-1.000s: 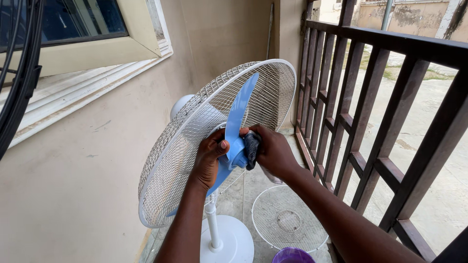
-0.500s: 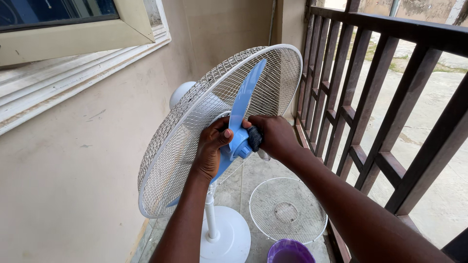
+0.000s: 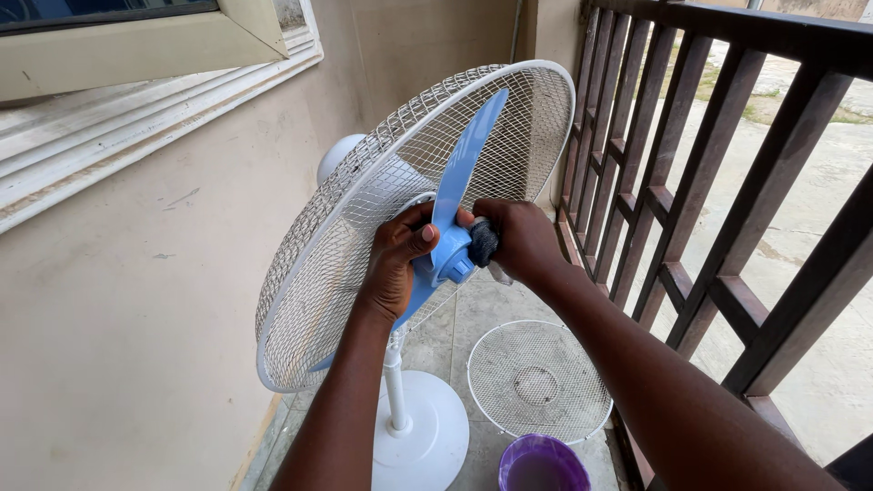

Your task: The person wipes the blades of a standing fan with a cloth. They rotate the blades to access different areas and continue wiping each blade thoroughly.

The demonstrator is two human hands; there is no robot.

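A white standing fan with its front cover off stands before me; its rear wire guard (image 3: pixel 346 227) still rings the blue blade (image 3: pixel 464 164). My left hand (image 3: pixel 396 264) grips the blade at its hub (image 3: pixel 453 264). My right hand (image 3: pixel 523 238) holds a dark cloth (image 3: pixel 483 242) pressed against the hub from the right. The fan's white pole and round base (image 3: pixel 414 436) stand on the tiled floor below.
The detached front wire guard (image 3: pixel 538 380) lies flat on the tiles to the right of the base. A purple bucket (image 3: pixel 543 464) sits at the bottom edge. A dark wooden railing (image 3: pixel 709 191) closes the right side; a beige wall with a window sill (image 3: pixel 136 118) runs along the left.
Both hands stay at the hub. The view has shifted slightly, and the cloth in my right hand sits closer against the hub.
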